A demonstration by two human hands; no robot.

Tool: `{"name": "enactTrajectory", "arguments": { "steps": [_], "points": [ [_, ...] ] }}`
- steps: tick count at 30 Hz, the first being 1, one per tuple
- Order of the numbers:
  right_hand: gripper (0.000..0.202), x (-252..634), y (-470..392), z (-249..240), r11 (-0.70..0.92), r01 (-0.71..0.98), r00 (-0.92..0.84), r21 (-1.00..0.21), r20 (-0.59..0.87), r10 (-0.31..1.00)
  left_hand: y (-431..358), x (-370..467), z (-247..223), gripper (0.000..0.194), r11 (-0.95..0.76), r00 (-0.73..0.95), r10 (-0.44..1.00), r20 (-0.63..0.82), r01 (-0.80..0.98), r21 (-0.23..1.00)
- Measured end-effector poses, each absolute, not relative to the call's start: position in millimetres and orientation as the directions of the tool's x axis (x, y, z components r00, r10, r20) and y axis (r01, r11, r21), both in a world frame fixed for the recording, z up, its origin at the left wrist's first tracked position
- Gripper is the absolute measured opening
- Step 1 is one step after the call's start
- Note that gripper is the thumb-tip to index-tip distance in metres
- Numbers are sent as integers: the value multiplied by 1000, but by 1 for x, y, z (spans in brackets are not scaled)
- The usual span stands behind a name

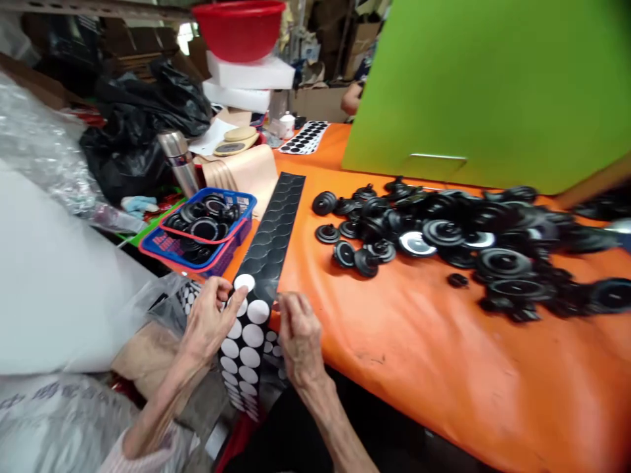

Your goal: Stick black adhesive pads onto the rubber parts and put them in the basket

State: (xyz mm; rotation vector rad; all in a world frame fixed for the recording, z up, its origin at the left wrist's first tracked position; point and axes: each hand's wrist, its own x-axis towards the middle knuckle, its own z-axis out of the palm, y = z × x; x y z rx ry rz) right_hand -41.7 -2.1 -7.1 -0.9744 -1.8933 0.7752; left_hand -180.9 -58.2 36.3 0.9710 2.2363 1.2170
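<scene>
A long black strip of round stickers (249, 335) runs along the left of the orange table and hangs over its front edge. Its far part shows black circle outlines; white discs cover the near, hanging part. At the strip's left edge, my left hand (210, 318) is closed, its thumb lying over a white disc near the table edge. My right hand (300, 335) is beside the strip's right edge with its fingers curled and pressed together. What lies between those fingertips, if anything, is hidden.
Many black round ridged parts (444, 230) are heaped across the orange table (394, 328). A blue basket (197, 259) of black rings stands left of the strip. Behind are a steel flask (178, 157), a dotted sheet (304, 138), a red basin (240, 29) and a green panel (483, 79).
</scene>
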Motion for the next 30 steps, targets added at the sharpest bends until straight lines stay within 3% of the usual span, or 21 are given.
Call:
{"name": "enactTrajectory", "arguments": {
  "steps": [3, 5, 7, 9, 11, 14, 16, 19, 23, 27, 30],
  "points": [
    [27, -27, -20, -5, 500, 262, -389, -825, 384, 837, -50, -159, 46, 32, 367, -348, 876, -334, 32, 930],
    [28, -14, -23, -3, 370, 176, -355, -912, 292, 888, -41, -146, 47, 28, 362, -240, 891, -384, -132, 923],
    [27, 1, -20, 1, 153, 76, -257, -985, 129, 958, -33, -133, 48, 26, 376, -193, 898, -396, -133, 917],
    [23, 16, -11, 3, -16, -20, -138, -1000, -13, 990, -22, -120, 50, 25, 387, -118, 918, -380, 47, 921],
    [28, 30, -1, 4, -75, -91, -14, -993, -74, 997, -5, -109, 52, 27, 299, -106, 954, -280, 362, 883],
    [32, 53, 8, 5, -152, -165, 105, -975, -170, 980, 33, -95, 52, 39, 62, -94, 996, 12, 742, 668],
    [35, 68, 10, 3, -215, -227, 79, -950, -238, 968, 65, -90, 49, 45, -56, -6, 995, 103, 810, 584],
    [35, 89, 6, 0, -269, -297, -5, -916, -280, 960, 103, -87, 40, 30, -154, 92, 988, 127, 726, 671],
    [35, 105, 1, -3, -307, -291, -58, -906, -304, 951, 113, -93, 31, 7, -73, 19, 997, 79, 614, 786],
    [39, 108, 0, -1, -341, -323, -52, -883, -344, 938, 81, -98, 28, 35, 91, -63, 996, -70, 444, 891],
    [37, 106, 2, 3, -360, -401, -65, -842, -366, 928, 53, -96, 25, 40, 223, -43, 975, -219, 176, 959]
  ]
}}
